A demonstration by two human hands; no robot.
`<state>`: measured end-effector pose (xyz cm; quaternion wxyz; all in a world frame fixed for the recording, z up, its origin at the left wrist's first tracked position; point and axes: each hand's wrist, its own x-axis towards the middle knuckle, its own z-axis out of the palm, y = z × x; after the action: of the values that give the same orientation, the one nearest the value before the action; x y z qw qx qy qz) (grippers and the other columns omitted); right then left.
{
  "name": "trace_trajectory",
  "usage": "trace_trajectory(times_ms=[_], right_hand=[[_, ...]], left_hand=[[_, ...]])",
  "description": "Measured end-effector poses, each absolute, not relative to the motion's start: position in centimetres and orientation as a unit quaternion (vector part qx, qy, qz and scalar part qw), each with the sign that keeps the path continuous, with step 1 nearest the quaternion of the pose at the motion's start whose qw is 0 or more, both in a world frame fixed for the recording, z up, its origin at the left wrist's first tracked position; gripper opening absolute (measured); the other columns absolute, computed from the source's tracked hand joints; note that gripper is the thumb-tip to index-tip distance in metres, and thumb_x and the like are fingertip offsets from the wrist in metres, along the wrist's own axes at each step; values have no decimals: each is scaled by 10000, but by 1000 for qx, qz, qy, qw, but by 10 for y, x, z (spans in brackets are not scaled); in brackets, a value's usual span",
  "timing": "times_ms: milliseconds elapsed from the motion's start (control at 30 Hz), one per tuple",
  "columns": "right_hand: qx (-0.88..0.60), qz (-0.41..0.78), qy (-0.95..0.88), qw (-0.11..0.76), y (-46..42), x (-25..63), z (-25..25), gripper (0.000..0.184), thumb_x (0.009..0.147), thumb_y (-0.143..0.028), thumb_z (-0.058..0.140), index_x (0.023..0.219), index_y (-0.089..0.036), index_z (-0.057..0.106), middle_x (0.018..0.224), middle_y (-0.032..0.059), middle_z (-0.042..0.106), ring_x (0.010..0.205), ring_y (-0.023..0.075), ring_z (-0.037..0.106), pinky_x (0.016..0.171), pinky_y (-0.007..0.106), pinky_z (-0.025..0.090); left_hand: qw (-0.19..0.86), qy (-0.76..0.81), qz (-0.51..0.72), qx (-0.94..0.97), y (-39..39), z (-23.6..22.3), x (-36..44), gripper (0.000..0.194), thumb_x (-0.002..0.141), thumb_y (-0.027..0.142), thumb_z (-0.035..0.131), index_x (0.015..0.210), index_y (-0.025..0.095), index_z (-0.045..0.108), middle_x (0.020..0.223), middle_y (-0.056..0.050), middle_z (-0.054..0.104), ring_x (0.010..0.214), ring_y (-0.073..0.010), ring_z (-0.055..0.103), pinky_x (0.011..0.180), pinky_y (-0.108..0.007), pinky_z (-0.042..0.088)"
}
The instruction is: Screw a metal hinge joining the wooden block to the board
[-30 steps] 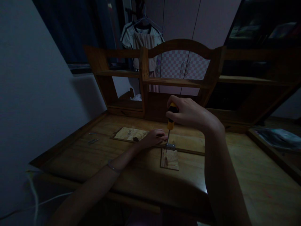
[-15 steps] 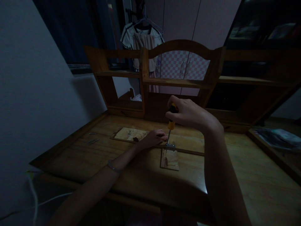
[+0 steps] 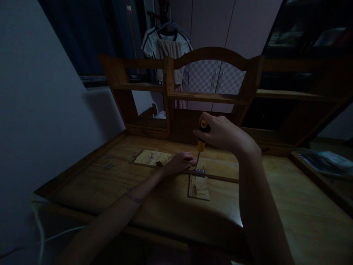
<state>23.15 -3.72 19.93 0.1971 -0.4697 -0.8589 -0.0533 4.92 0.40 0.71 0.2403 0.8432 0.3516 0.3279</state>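
My right hand is closed around the black-and-yellow handle of a screwdriver. Its shaft points down, slightly tilted, with the tip at a small metal hinge. That hinge lies where a long thin wooden board meets a short wooden piece on the near side. My left hand lies on the long board just left of the hinge, its fingers stretched toward the screwdriver tip and partly apart. Whether a screw sits under the tip is too small to tell.
Several small metal pieces lie on the wooden desk at the left. A wooden shelf unit stands along the back of the desk. Plastic-wrapped items are at the right edge. A white cable hangs at the lower left.
The fingers of my right hand have shifted slightly around the screwdriver handle, which appears turned a little. My left hand and the boards stay in place.
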Motion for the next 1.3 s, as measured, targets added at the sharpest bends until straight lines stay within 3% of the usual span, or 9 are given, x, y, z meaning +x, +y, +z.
trace_trajectory(times_ms=[133, 533, 833, 1000, 1300], right_hand=[[-445, -20, -872, 201, -39, 231, 201, 302, 846, -418, 530, 1060, -204, 532, 1007, 92, 656, 905, 238, 600, 765, 311, 419], [-474, -49, -857, 196, -36, 234, 200, 279, 852, -428, 492, 1002, -199, 543, 889, 96, 662, 788, 237, 604, 676, 316, 390], [-449, -21, -870, 202, -40, 231, 202, 246, 835, -377, 500, 997, -196, 538, 935, 98, 658, 849, 235, 595, 699, 301, 397], [-463, -35, -864, 196, -38, 232, 200, 266, 849, -409, 493, 1005, -199, 538, 895, 93, 650, 791, 225, 581, 658, 293, 379], [-455, -21, -869, 192, -41, 232, 204, 262, 847, -391, 510, 1002, -183, 540, 953, 105, 659, 837, 224, 590, 694, 297, 400]], left_hand=[[238, 349, 330, 844, 5, 6, 49, 275, 935, 359, 522, 823, 153, 665, 833, -21, 638, 793, -139, 582, 737, -238, 422], [243, 352, 321, 845, 2, 9, 49, 232, 918, 328, 544, 828, 152, 666, 852, -21, 644, 812, -144, 590, 738, -236, 421], [246, 349, 329, 842, 2, 6, 50, 198, 918, 305, 545, 838, 156, 648, 860, -26, 630, 814, -142, 589, 749, -239, 439], [233, 337, 342, 846, 3, 1, 51, 105, 875, 243, 605, 915, 157, 652, 985, -55, 627, 906, -154, 606, 826, -253, 470], [194, 302, 335, 871, 11, -4, 44, 212, 867, 324, 661, 1047, 213, 678, 1132, -85, 633, 1086, -207, 566, 989, -366, 446]])
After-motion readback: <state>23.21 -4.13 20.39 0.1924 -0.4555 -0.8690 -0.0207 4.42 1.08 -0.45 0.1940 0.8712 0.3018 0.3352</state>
